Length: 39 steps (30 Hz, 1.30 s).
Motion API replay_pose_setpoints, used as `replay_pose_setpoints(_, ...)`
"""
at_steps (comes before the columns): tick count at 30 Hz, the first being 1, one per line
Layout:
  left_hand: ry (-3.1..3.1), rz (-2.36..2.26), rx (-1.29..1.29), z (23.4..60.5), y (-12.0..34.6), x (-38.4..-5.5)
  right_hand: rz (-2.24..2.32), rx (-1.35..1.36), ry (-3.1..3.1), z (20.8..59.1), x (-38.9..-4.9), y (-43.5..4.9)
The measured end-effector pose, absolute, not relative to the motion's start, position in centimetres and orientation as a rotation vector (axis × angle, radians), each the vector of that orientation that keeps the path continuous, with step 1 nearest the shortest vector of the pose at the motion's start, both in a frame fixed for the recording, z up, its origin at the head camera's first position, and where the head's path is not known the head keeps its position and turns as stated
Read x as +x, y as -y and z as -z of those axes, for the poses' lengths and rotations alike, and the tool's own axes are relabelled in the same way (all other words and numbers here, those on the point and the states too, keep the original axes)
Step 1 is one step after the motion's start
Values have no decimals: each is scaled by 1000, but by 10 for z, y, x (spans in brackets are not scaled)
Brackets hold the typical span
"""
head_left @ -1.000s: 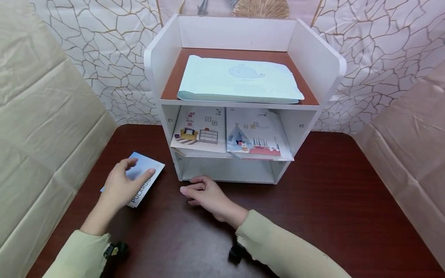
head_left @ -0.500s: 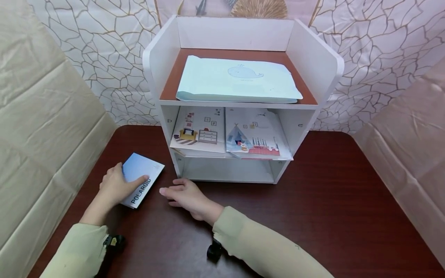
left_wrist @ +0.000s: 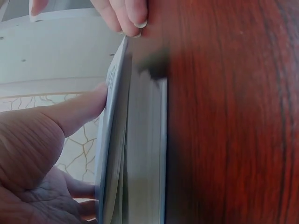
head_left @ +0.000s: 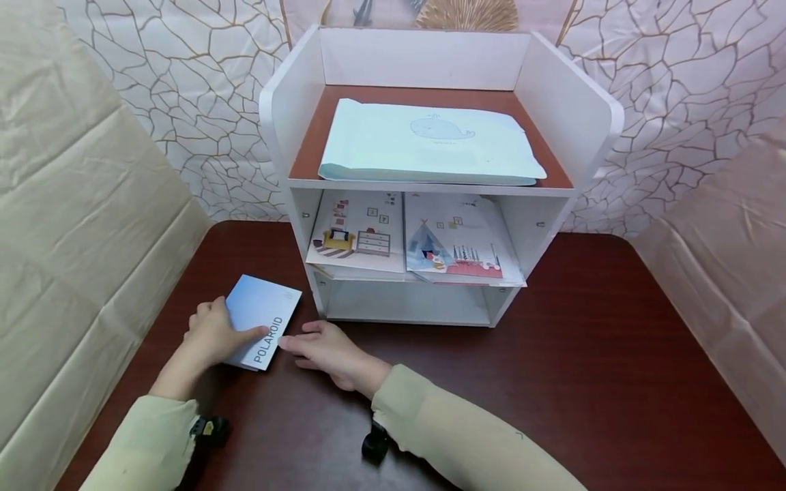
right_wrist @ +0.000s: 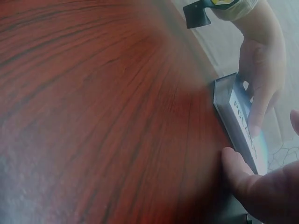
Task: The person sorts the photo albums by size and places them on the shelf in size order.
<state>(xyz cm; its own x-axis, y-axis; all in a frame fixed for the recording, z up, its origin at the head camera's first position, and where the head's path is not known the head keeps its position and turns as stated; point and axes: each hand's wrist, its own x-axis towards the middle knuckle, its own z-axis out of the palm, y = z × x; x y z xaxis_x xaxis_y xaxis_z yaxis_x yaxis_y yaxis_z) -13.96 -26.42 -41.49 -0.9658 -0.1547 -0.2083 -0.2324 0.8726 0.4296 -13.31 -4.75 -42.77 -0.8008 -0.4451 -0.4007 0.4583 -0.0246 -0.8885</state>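
A blue-and-white book (head_left: 260, 303) marked POLAROID lies on the dark wooden table, left of the white shelf. My left hand (head_left: 211, 334) holds it at its left side, thumb across the cover and the other fingers at the far left edge. In the left wrist view, the page edges (left_wrist: 142, 130) face the camera, with a narrow gap under the upper cover. My right hand (head_left: 331, 356) reaches in from the right with loosely extended fingers, its fingertips right at the book's right edge. The right wrist view shows the right thumb (right_wrist: 236, 165) beside the spine.
A white shelf unit (head_left: 595, 123) stands behind the hands. On its top lies a pale blue packet (head_left: 393, 143) with a whale drawing. Illustrated books (head_left: 362, 232) fill the middle level. Beige cloth (head_left: 80, 239) borders the table on the left.
The left hand has lowered onto the book, and the book has turned and shifted slightly right. The right hand has moved left to the book's right edge.
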Motion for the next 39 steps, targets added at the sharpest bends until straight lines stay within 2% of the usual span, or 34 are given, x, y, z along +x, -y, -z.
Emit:
replay_pose_setpoints(8,-2827,-751,-274,412,267,-137,1877,31,-1603,427,-132,51)
replay_pose_setpoints(17,-2653,-1042,-239,411,274,-134,1890,-8,-1597,429,-136,53)
replay_pose_setpoints(29,-2531,-1095,-344,414,287,-125,1834,-134,-1702,430,-136,43)
replay_pose_setpoints(39,-2084,-1662,-304,407,292,-113,1708,-274,-1885,422,-130,33)
